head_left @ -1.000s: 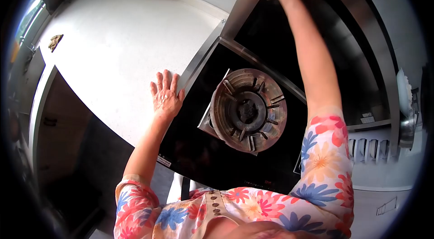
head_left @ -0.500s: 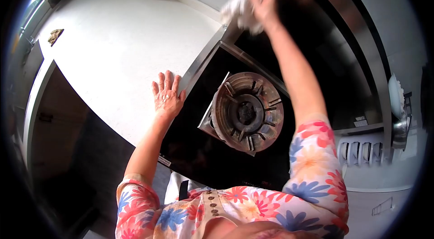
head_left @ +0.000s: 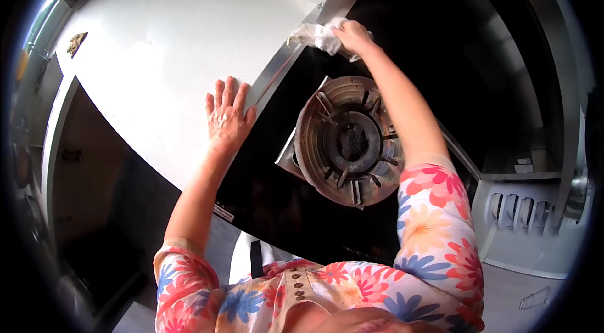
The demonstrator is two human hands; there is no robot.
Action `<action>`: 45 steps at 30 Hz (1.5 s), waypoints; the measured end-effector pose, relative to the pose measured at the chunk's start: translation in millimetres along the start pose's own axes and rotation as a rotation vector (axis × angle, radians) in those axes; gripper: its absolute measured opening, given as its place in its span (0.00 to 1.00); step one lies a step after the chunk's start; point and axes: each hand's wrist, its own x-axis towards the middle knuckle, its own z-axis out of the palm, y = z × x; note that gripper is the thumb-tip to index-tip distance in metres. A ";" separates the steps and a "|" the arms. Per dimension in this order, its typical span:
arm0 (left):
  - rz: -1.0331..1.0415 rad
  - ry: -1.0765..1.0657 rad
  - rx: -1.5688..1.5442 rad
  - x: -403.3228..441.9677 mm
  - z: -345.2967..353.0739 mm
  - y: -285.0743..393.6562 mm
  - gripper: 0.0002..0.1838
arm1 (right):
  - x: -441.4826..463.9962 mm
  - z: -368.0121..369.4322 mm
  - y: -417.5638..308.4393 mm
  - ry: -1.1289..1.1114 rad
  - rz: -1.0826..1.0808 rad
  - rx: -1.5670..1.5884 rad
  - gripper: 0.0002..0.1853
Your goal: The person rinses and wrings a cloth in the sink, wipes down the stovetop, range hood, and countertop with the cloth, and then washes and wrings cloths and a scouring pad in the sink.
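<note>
We hold a white cloth (head_left: 319,37) in our right hand (head_left: 354,37), the fingers closed over one end of it. The cloth is bunched at the grip, and its loose end reaches left over the metal strip (head_left: 281,72) at the far left corner of the black stove top (head_left: 267,201). Our right forearm stretches above the stove top and covers the right edge of the round burner (head_left: 309,163), which has dark prongs around its ring.

Our left hand (head_left: 226,118) holds nothing; it lies palm down on the white counter (head_left: 151,37), fingers spread wide, the thumb side by the metal strip. Well apart from both hands, a small crumpled brown thing (head_left: 77,43) sits near the counter's far left edge; we cannot tell what it is.
</note>
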 end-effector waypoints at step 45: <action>-0.033 -0.094 0.285 2.4 17.7 3.7 0.27 | -434.5 -376.9 429.2 1.281 0.475 0.647 0.26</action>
